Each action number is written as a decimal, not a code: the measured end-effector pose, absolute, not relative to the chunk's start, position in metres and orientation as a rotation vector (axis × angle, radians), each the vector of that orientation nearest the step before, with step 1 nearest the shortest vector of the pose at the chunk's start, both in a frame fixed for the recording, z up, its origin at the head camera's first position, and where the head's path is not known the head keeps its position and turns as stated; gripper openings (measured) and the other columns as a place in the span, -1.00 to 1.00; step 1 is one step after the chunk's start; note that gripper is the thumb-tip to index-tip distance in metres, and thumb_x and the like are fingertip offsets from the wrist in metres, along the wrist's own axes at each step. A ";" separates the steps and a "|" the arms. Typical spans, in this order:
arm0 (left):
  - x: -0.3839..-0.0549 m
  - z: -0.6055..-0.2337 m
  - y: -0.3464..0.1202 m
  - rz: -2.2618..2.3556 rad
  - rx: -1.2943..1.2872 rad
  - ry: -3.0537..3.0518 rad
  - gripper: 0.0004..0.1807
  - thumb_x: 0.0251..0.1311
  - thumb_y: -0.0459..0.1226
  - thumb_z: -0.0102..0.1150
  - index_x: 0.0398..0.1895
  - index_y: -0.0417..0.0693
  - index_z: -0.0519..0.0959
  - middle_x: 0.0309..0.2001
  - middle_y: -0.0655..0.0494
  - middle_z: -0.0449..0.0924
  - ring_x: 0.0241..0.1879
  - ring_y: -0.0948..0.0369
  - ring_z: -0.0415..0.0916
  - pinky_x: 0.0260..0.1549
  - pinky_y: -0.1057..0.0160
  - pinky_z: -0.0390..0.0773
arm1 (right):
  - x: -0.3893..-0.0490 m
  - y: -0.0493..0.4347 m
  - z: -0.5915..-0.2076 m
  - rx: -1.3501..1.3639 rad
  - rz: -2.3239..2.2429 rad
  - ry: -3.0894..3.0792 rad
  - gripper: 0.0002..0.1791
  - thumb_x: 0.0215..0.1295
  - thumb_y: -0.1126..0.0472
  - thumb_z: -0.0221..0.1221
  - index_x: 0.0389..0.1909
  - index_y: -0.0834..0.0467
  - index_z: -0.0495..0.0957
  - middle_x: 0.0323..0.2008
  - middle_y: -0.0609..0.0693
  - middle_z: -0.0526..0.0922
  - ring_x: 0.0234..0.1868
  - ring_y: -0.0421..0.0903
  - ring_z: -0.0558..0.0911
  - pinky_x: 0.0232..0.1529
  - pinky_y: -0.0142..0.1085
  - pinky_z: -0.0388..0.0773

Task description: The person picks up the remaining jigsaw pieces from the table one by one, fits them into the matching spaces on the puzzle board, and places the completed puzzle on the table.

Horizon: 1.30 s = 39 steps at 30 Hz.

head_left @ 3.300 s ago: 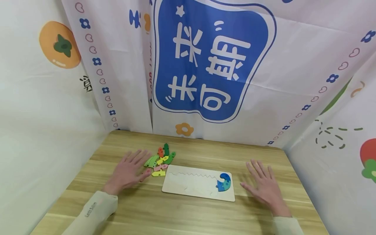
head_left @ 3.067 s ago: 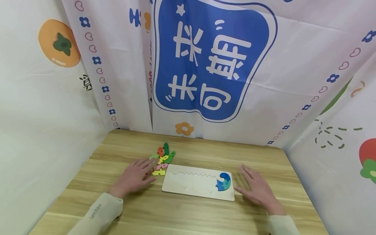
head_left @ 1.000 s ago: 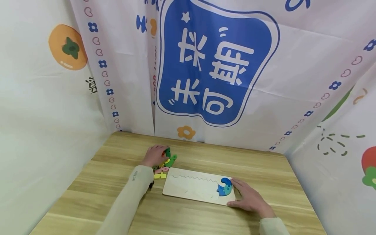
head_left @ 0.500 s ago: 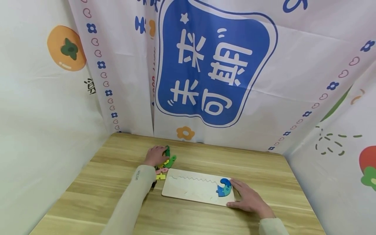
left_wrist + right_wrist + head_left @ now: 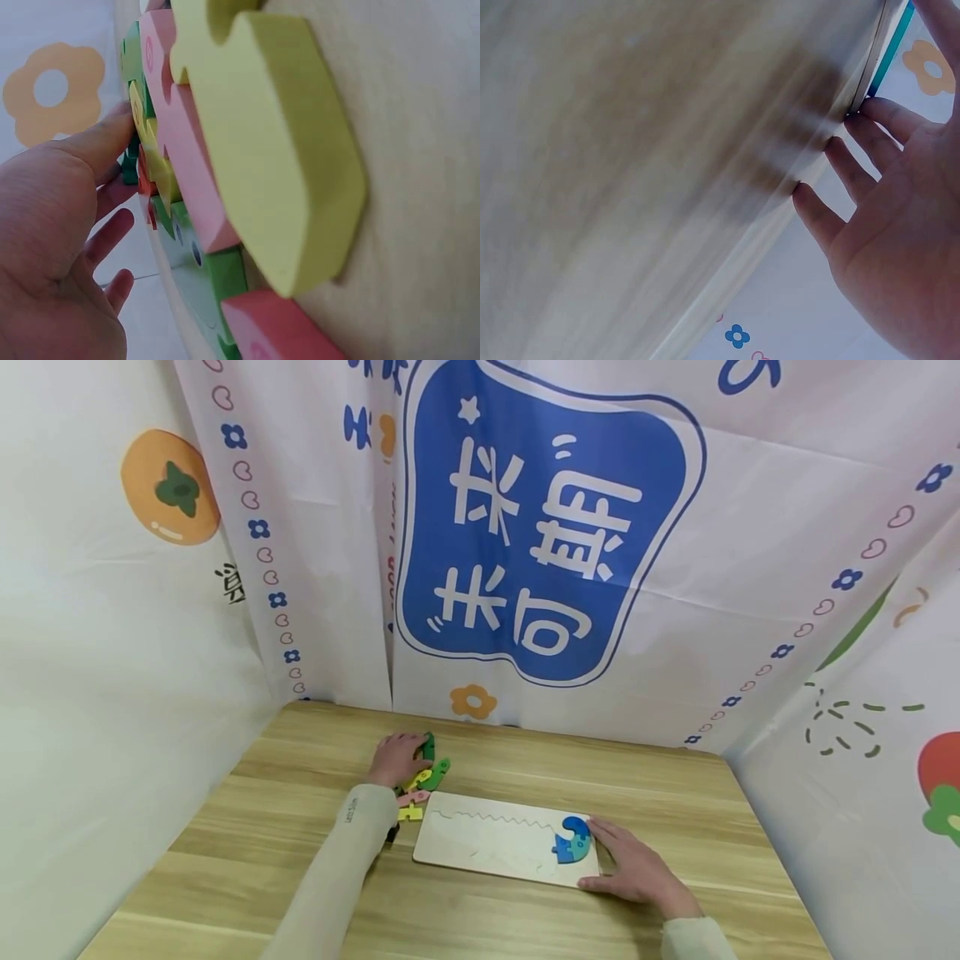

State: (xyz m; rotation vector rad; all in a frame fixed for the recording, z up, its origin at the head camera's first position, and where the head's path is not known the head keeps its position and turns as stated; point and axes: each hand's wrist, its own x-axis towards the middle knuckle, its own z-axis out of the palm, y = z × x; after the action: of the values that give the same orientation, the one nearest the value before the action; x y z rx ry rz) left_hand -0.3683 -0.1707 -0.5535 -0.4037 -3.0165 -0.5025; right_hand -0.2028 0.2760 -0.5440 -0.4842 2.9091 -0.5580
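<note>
My left hand (image 5: 396,760) reaches over the far-left side of a heap of wooden puzzle pieces. In the left wrist view its thumb and index fingertips meet the heap beside a dark green piece (image 5: 130,163) and an orange-red one (image 5: 145,180); I cannot tell whether it pinches either. Yellow (image 5: 255,142), pink (image 5: 187,150) and light green pieces (image 5: 191,281) lie close by. My right hand (image 5: 639,870) spans the right end of a pale wooden puzzle board (image 5: 487,843), fingers extended, thumb at the near corner. Several joined blue pieces (image 5: 576,845) form a curl at that end.
Everything lies on a wood-grain table (image 5: 465,922). A printed white curtain (image 5: 330,610) hangs behind it, with similar cloth (image 5: 885,827) along both sides. A thin wavy line crosses the board's surface.
My left hand has moved away from me and rightward over the heap. My right hand has come left to the board's end. Over the last second both hands stay almost still.
</note>
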 end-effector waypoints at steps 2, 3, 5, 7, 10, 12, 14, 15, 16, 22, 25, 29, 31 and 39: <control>-0.367 -0.552 -0.170 -0.507 -0.409 -3.001 -0.35 0.40 -0.04 0.29 0.46 -0.10 0.45 0.41 -0.21 0.46 0.43 -0.22 0.33 0.43 -0.30 0.23 | -0.203 0.276 -0.544 -0.484 -0.560 2.910 0.19 0.00 -0.43 0.44 0.54 0.17 0.31 0.55 0.14 0.32 0.52 0.29 0.31 0.41 0.30 0.32; -0.366 -0.551 -0.170 -0.514 -0.412 -2.992 -0.35 0.40 -0.04 0.29 0.47 -0.09 0.45 0.41 -0.21 0.46 0.42 -0.22 0.33 0.43 -0.30 0.24 | -0.203 0.276 -0.544 -0.484 -0.560 2.910 0.19 0.00 -0.43 0.44 0.54 0.17 0.31 0.55 0.14 0.32 0.52 0.29 0.31 0.41 0.30 0.32; -0.364 -0.548 -0.168 -0.531 -0.428 -2.966 -0.35 0.39 -0.05 0.30 0.46 -0.10 0.45 0.40 -0.21 0.47 0.41 -0.22 0.35 0.42 -0.31 0.25 | -0.203 0.276 -0.544 -0.482 -0.556 2.911 0.18 0.00 -0.43 0.44 0.54 0.17 0.31 0.54 0.14 0.32 0.52 0.29 0.32 0.41 0.30 0.32; -0.363 -0.545 -0.166 -0.554 -0.446 -2.940 -0.36 0.39 -0.04 0.31 0.45 -0.09 0.46 0.39 -0.20 0.49 0.40 -0.21 0.37 0.41 -0.30 0.27 | -0.203 0.276 -0.544 -0.480 -0.554 2.911 0.18 0.00 -0.42 0.45 0.54 0.16 0.32 0.54 0.14 0.32 0.52 0.29 0.32 0.41 0.30 0.32; -0.359 -0.540 -0.162 -0.572 -0.496 -2.901 -0.36 0.36 -0.04 0.33 0.44 -0.08 0.48 0.36 -0.18 0.53 0.37 -0.20 0.41 0.38 -0.29 0.31 | -0.203 0.276 -0.544 -0.477 -0.552 2.912 0.18 0.00 -0.42 0.45 0.54 0.16 0.32 0.55 0.13 0.32 0.52 0.29 0.32 0.40 0.30 0.33; -0.356 -0.537 -0.159 -0.589 -0.534 -2.881 -0.35 0.34 -0.05 0.36 0.43 -0.08 0.49 0.35 -0.17 0.54 0.35 -0.19 0.43 0.35 -0.28 0.34 | -0.203 0.276 -0.544 -0.476 -0.557 2.911 0.18 0.00 -0.42 0.45 0.54 0.16 0.32 0.55 0.13 0.32 0.52 0.29 0.31 0.40 0.31 0.32; -0.351 -0.533 -0.155 -0.599 -0.574 -2.863 -0.35 0.33 -0.06 0.38 0.42 -0.08 0.50 0.34 -0.17 0.55 0.34 -0.19 0.43 0.33 -0.28 0.35 | -0.203 0.276 -0.544 -0.478 -0.555 2.911 0.18 0.01 -0.43 0.44 0.54 0.16 0.31 0.55 0.13 0.32 0.52 0.29 0.31 0.40 0.31 0.32; -0.349 -0.531 -0.153 -0.608 -0.595 -2.853 -0.35 0.32 -0.06 0.38 0.42 -0.08 0.50 0.34 -0.17 0.55 0.34 -0.18 0.44 0.33 -0.28 0.35 | -0.203 0.276 -0.543 -0.481 -0.555 2.910 0.18 0.01 -0.42 0.44 0.54 0.16 0.31 0.55 0.14 0.31 0.52 0.29 0.31 0.41 0.31 0.32; -0.346 -0.529 -0.151 -0.612 -0.613 -2.842 -0.34 0.31 -0.06 0.39 0.42 -0.08 0.50 0.33 -0.17 0.56 0.34 -0.17 0.44 0.33 -0.28 0.35 | -0.203 0.276 -0.543 -0.483 -0.554 2.910 0.18 0.01 -0.42 0.44 0.54 0.16 0.31 0.55 0.14 0.31 0.52 0.29 0.31 0.41 0.31 0.32; -0.326 -0.514 -0.134 -0.580 -0.708 -2.825 -0.32 0.34 0.02 0.32 0.46 -0.01 0.46 0.37 -0.06 0.54 0.37 -0.09 0.43 0.40 -0.27 0.31 | -0.203 0.275 -0.542 -0.477 -0.554 2.907 0.18 0.01 -0.42 0.44 0.54 0.17 0.30 0.55 0.15 0.32 0.53 0.29 0.30 0.42 0.30 0.31; -0.316 -0.508 -0.124 -0.559 -0.749 -2.804 -0.32 0.35 0.05 0.30 0.46 0.01 0.46 0.36 -0.04 0.55 0.36 -0.10 0.43 0.39 -0.28 0.31 | -0.202 0.275 -0.542 -0.468 -0.554 2.903 0.18 0.02 -0.42 0.44 0.55 0.17 0.30 0.55 0.15 0.32 0.53 0.29 0.30 0.42 0.30 0.31; -0.303 -0.506 -0.113 -0.561 -0.787 -2.774 -0.32 0.34 0.08 0.29 0.47 0.05 0.46 0.35 -0.01 0.55 0.37 -0.08 0.43 0.40 -0.24 0.31 | -0.202 0.275 -0.543 -0.471 -0.557 2.906 0.18 0.01 -0.41 0.45 0.54 0.17 0.30 0.54 0.16 0.32 0.52 0.29 0.30 0.42 0.30 0.31; -0.297 -0.506 -0.108 -0.563 -0.810 -2.764 -0.31 0.34 0.09 0.30 0.47 0.07 0.46 0.36 0.01 0.55 0.38 -0.06 0.42 0.42 -0.22 0.30 | -0.203 0.275 -0.545 -0.480 -0.561 2.907 0.18 0.01 -0.42 0.44 0.54 0.17 0.31 0.54 0.15 0.32 0.53 0.29 0.30 0.42 0.30 0.31; -0.271 -0.502 -0.084 -0.594 -0.848 -2.732 -0.31 0.30 0.12 0.32 0.44 0.09 0.50 0.30 0.11 0.60 0.29 0.05 0.47 0.40 -0.20 0.32 | -0.202 0.277 -0.547 -0.494 -0.551 2.912 0.19 0.00 -0.43 0.44 0.53 0.17 0.32 0.54 0.16 0.32 0.51 0.30 0.31 0.40 0.30 0.33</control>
State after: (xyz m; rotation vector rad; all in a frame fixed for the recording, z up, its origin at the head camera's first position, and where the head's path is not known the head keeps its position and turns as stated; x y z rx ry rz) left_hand -0.2706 -0.0839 -0.5020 -0.8483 -2.7318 -0.5943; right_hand -0.2021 0.2765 -0.5468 -0.4944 2.9119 -0.5514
